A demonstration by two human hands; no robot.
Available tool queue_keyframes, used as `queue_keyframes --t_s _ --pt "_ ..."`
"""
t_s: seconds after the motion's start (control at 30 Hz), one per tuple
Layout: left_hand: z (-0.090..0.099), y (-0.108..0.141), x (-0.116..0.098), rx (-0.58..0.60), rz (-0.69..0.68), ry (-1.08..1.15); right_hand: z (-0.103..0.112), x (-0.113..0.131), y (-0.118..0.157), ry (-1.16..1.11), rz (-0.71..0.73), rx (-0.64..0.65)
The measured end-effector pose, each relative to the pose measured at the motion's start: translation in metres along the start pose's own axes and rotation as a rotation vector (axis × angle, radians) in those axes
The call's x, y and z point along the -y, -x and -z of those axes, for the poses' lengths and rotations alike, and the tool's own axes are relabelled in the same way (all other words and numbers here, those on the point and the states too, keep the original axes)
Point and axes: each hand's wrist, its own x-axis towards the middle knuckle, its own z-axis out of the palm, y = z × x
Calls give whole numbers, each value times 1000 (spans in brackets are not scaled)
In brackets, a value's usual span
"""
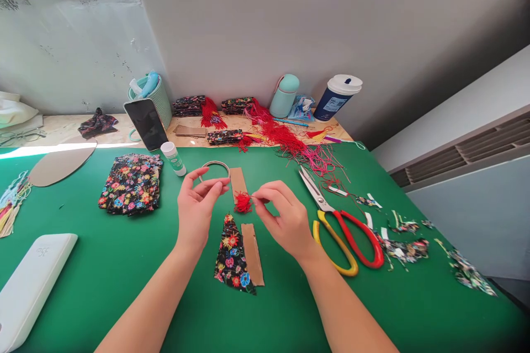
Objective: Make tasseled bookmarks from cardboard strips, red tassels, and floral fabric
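Red tassel [242, 202]: between both hands, over the lower end of a cardboard strip [237, 179].
Right hand [290, 215]: thumb and forefinger closed in a pinch at the tassel's edge.
Left hand [197, 201]: thumb and fingertips close together near a thin ring [216, 162] — cannot tell if holding anything.
Floral fabric piece [232, 256]: flat on the green tabletop [136, 265], just beside a shorter cardboard piece [252, 253].
Scissors [324, 204]: near the right hand — blades pointing away.

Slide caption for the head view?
Red tassel between left hand and right hand over green tabletop, scissors to the right.
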Motion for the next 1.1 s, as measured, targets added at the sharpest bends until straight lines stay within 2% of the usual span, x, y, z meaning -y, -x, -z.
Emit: queue_keyframes --t_s 0.27,0.47,0.73,1.1 --pt "-4 1 0 24 25 -20 2 2 -2 -31 -46 -51" --pt "-3 0 0 27 112 37 1 3 -3 -57 -108 -56" --pt "-5 3 -2 132 218 149 -3 2 -1 -171 -224 -53" --pt "-7 7 4 215 173 63 -7 4 2 -294 -267 -32"
